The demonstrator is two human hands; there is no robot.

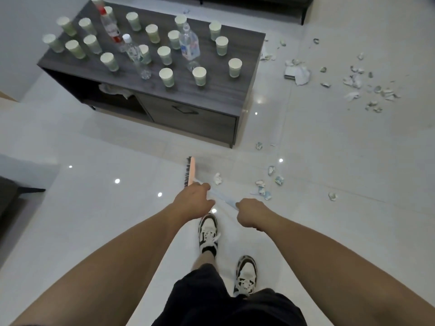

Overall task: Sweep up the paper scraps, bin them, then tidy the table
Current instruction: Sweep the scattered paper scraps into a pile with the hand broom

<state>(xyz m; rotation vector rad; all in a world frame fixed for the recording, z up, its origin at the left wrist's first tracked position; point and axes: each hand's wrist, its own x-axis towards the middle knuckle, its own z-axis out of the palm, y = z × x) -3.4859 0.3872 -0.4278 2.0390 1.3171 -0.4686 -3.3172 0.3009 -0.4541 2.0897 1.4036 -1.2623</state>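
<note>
My left hand (pixel 194 198) and my right hand (pixel 250 212) both grip the pale blue handle (pixel 223 199) of a broom. Its pink head (pixel 191 171) with dark bristles rests on the white tiled floor just ahead of my left hand. Torn paper scraps (pixel 264 184) lie to the right of the broom head, one crumpled piece (pixel 217 178) close beside it. More scraps (pixel 357 85) are scattered over the floor at the far right. The dark grey table (pixel 221 95) carries several paper cups (pixel 199 76) and three plastic bottles (pixel 189 44).
A crumpled sheet and a small box (pixel 297 74) lie on the floor right of the table. A cloth (pixel 113 88) sits in the table's open shelf. Dark furniture (pixel 9 198) stands at the left edge. My feet in sneakers (pixel 208 234) are below the hands.
</note>
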